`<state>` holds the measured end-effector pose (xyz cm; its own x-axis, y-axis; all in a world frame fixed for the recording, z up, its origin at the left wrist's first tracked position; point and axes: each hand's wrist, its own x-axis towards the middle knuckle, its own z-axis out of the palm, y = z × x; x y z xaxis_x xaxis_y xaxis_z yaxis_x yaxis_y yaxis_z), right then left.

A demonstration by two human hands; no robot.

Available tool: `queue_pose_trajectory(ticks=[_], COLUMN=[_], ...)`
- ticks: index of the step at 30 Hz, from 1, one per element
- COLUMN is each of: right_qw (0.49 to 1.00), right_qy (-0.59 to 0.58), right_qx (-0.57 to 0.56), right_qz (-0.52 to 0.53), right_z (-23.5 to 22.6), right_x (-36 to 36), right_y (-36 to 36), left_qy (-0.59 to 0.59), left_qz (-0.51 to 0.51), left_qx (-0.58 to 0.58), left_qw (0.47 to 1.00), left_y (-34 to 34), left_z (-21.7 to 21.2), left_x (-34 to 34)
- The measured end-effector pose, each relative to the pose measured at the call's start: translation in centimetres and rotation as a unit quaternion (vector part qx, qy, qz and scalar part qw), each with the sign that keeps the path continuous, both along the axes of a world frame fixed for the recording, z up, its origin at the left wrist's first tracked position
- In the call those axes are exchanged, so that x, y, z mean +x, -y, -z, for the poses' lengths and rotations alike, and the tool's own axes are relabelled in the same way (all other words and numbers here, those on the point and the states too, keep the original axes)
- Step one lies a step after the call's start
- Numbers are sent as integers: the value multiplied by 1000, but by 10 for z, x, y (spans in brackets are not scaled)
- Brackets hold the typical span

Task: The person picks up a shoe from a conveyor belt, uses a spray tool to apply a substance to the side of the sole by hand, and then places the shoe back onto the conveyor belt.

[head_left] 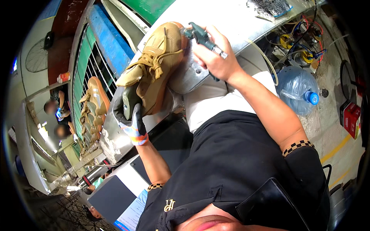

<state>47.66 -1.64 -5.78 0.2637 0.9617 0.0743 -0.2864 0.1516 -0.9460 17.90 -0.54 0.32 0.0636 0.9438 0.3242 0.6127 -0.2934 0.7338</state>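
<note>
Head: shoe (156, 61) overhangs bench edge (115, 127)

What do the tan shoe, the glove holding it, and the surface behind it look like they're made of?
The tan shoe looks like a woven or knit textile with a matte finish, going by its visible weave and braided laces. The glove on the left hand looks like knit fabric with a dark, probably rubbery coating. The curved surface seems to be sheet metal: grey with a dull sheen.
</note>
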Motion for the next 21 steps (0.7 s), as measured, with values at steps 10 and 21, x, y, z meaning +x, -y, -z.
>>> queue_pose_trajectory(ticks=[10, 21], right_qw=[993, 987], right_qy=[70, 95], right_qx=[25, 26], right_qz=[-88, 124], right_z=[-6, 12], right_x=[6, 70], right_y=[34, -21], left_qy=[99, 353], left_qz=[8, 174], left_qx=[-57, -137], left_qw=[993, 909], left_y=[37, -198], left_z=[0, -11], left_x=[26, 183])
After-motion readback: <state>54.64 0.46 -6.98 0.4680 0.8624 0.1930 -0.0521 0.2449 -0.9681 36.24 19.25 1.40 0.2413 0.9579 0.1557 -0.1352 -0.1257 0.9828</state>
